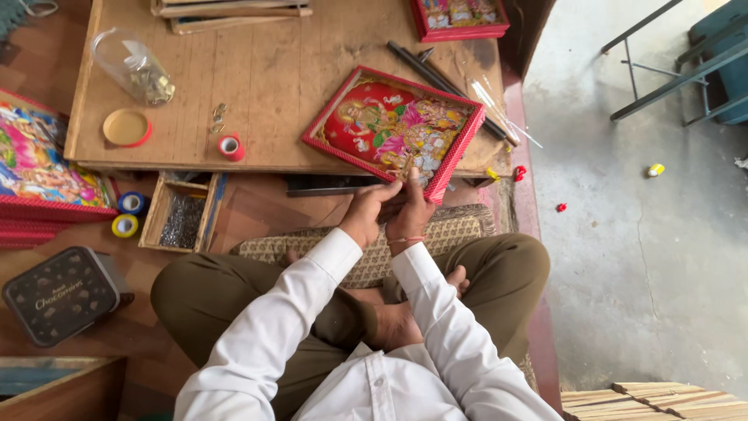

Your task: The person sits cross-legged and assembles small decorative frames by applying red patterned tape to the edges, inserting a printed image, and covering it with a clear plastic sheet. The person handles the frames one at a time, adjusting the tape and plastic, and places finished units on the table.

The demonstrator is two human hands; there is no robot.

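A red-framed colourful picture (393, 125) lies tilted on the low wooden board (265, 78), its near corner hanging over the front edge. My left hand (366, 214) and my right hand (409, 214) are close together just below that corner. Their fingers pinch a small brass-coloured piece (405, 166) against the frame's lower edge. I sit cross-legged on a patterned mat (452, 226), in white sleeves.
On the board lie a toppled clear jar (132, 66), an orange lid (127, 127), a red tape roll (231, 146), black rods (444, 78) and another red frame (460, 17). A box of small nails (181, 218), a dark tin (62, 295) and stacked frames (39, 168) sit at the left.
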